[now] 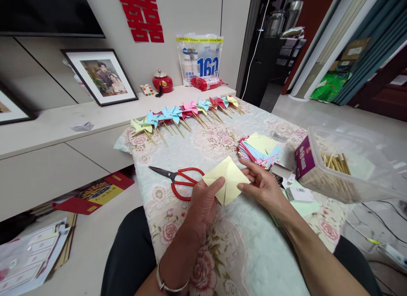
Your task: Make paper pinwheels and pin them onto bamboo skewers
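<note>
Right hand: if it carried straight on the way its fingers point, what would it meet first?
The right hand points left across the yellow paper, so it would probably meet the left hand first, then the red scissors; depth is uncertain.

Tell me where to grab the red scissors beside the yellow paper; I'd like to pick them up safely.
Take the red scissors by their looped handles, which lie toward the left hand. The shut blades point away to the left, so coming from the right, the handle end, probably keeps fingers off the tips. The left hand and right hand both hold the yellow paper, so one must let go first.
</note>
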The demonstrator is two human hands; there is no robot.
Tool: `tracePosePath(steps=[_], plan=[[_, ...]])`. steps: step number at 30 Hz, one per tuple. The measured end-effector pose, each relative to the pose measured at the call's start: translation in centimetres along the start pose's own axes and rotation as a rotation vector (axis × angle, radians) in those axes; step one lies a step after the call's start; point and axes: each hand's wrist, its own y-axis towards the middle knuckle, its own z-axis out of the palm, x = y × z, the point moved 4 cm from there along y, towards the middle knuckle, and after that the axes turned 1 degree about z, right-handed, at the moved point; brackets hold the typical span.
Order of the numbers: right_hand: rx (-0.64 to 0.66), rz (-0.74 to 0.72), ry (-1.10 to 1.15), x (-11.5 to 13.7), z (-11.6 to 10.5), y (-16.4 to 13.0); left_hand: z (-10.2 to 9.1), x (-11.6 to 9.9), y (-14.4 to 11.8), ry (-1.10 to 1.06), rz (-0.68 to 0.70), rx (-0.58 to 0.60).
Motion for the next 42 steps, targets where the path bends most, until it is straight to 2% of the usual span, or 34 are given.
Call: tracePosePath(steps=[8, 16, 18, 21, 24, 27, 34, 42], plan=[[-0.039, -0.053, -0.155, 0.0, -0.1, -0.1, 0.2, -0.3, -0.1, -0.036, 0.015, -0.019], [-0.294, -0.437, -0.552, 2.0, -1.2, -0.8, -0.1, -0.2, 0.0, -0.06, 0.028, -0.082], [-0.31, -0.562, -0.645, 2.8, -0.8, -1.3, -0.1, -0.2, 0.0, -0.066, 0.024, -0.081], [-0.193, -0.688, -0.75, 3.3, 0.5, -1.7, 0.0, -0.2, 0.0, -0.08, 0.016, -0.06], [-0.022, -0.719, -0.801, 3.1, 1.9, -2.0, 0.2, -0.4, 0.0, -0.093, 0.021, -0.053], [0.073, -0.72, -0.849, 2.7, 2.8, -2.2, 0.1, -0.4, 0.1, -0.099, 0.04, -0.061], [0.13, -0.679, -0.852, 2.3, 3.2, -2.1, 0.2, -0.4, 0.1, -0.092, 0.044, -0.036], [0.185, -0.639, -0.985, 1.4, 3.3, -1.7, 0.3, 0.0, 0.3, -0.083, 0.023, 0.009]])
